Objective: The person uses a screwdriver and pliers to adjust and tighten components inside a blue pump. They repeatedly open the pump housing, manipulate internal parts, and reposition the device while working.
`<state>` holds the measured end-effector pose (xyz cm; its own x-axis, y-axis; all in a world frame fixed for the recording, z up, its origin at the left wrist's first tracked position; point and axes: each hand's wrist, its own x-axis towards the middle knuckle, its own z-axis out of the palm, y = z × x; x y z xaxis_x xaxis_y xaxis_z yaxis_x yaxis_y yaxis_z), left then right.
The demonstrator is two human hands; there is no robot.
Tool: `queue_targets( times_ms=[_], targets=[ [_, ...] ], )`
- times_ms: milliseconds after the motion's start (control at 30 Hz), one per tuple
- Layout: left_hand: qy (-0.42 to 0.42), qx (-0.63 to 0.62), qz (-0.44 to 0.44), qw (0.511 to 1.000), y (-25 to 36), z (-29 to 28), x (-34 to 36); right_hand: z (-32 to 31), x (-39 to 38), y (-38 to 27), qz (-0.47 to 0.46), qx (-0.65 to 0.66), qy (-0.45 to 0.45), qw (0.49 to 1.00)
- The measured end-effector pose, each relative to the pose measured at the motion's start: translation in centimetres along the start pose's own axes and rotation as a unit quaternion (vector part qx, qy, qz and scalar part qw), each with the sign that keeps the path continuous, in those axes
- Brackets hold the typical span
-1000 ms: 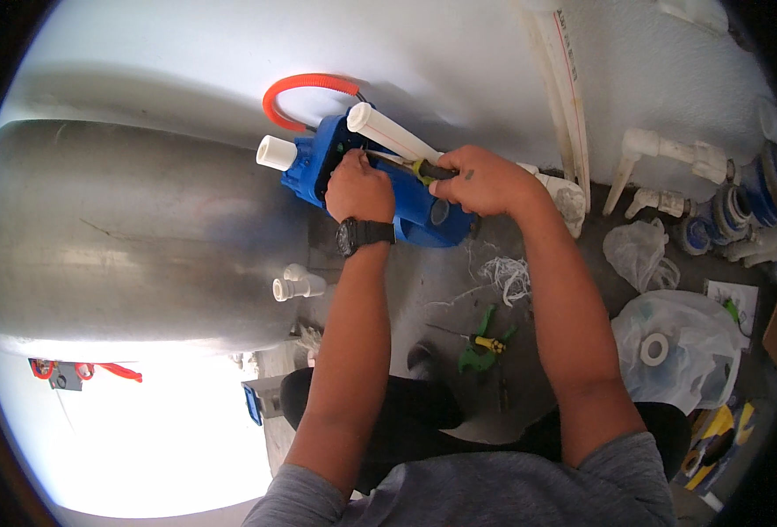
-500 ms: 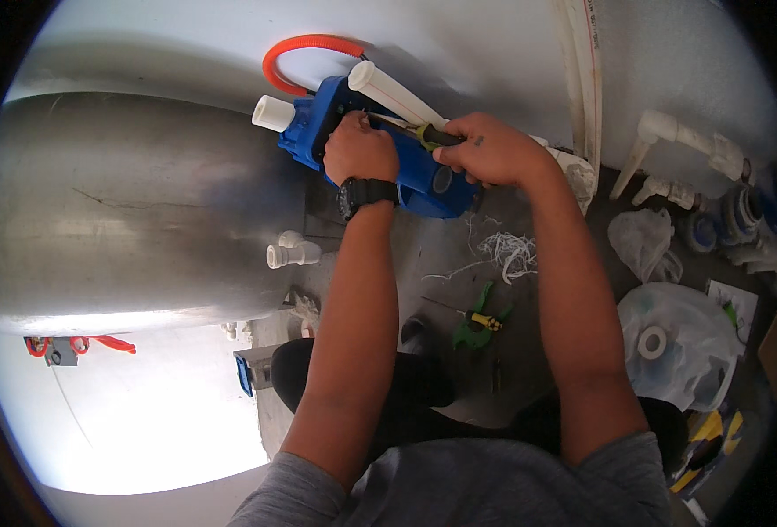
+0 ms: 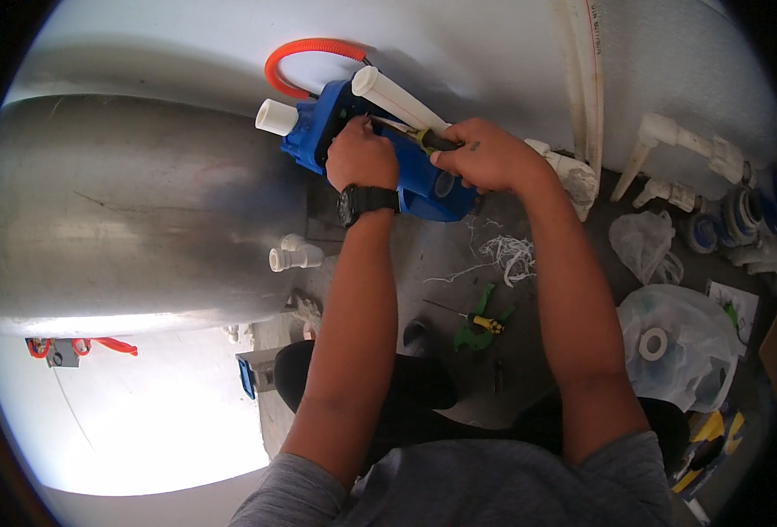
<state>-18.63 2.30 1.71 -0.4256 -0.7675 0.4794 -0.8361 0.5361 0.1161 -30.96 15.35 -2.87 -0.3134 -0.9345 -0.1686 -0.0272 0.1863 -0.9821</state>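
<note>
In the head view, the blue pump [image 3: 423, 193] lies ahead of me between the steel tank [image 3: 142, 202] and the wall [image 3: 485, 44], with the white pipe [image 3: 401, 98] crowding my knuckles and more room over the floor [image 3: 379, 263] on my side. My right hand [image 3: 487, 156] is closed round the handle of a tool [image 3: 437, 142]; my left hand [image 3: 362, 158] is bunched at the pump's dark recess, fingers curled, though I can't tell what they pinch.
</note>
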Motion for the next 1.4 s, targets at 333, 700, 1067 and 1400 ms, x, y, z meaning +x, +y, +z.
queue_targets(
  times_ms=[333,700,1067,1400],
  targets=[
    [-0.179,0.117,0.094,0.972,-0.4,-2.4,3.1,0.3,0.2,0.6,-0.06,-0.062,0.051,0.995],
    [-0.238,0.145,0.206,0.938,-1.4,-1.3,6.2,-0.6,0.0,0.3,-0.052,-0.056,0.026,0.997],
    [-0.156,0.096,0.109,0.977,-1.6,-0.5,4.0,-0.7,0.7,0.8,-0.079,-0.103,0.039,0.991],
    [-0.13,0.084,0.099,0.983,-1.1,-0.8,2.4,-0.8,0.3,0.8,-0.088,-0.106,0.047,0.989]
  ],
)
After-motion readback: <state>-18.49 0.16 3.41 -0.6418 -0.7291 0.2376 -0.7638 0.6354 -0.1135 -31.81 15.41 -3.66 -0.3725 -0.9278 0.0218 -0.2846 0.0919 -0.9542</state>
